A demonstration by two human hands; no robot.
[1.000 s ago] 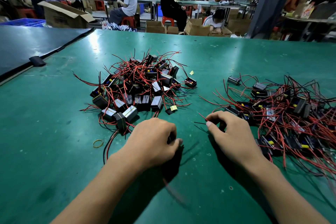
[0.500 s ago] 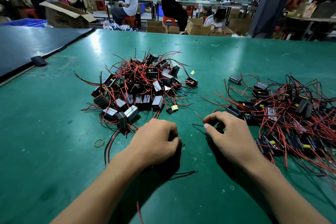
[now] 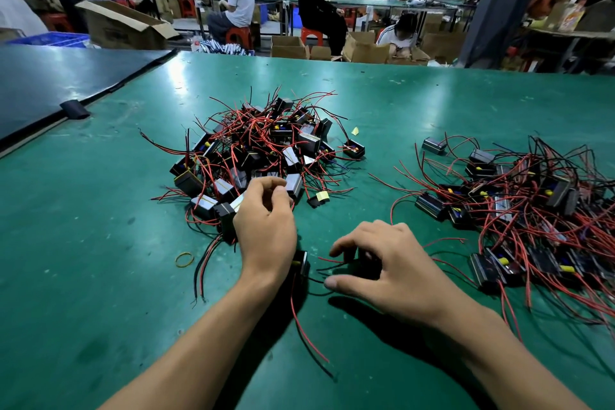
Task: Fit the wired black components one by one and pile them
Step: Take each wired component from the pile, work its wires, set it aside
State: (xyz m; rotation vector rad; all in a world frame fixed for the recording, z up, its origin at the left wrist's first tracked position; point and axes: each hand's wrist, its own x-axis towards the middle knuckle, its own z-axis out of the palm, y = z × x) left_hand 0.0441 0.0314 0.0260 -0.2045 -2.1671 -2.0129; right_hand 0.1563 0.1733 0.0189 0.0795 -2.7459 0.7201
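A left pile of black box components with red and black wires lies mid-table, and a looser right pile lies at the right. My left hand is at the left pile's near edge, fingers curled toward the components; whatever it may grip is hidden behind the fingers. One black component lies on the mat beside my left wrist, its red and black wires trailing toward me. My right hand is between the piles, with spread fingertips holding a dark component against the mat.
The green mat covers the table. A yellow rubber band lies left of my left forearm. A dark board with a black clip borders the far left. People sit at benches with cardboard boxes beyond the far edge.
My left hand has let go of a wired component near the front and moved forward to the left pile. My right hand has drawn a component leftward out of the right pile.
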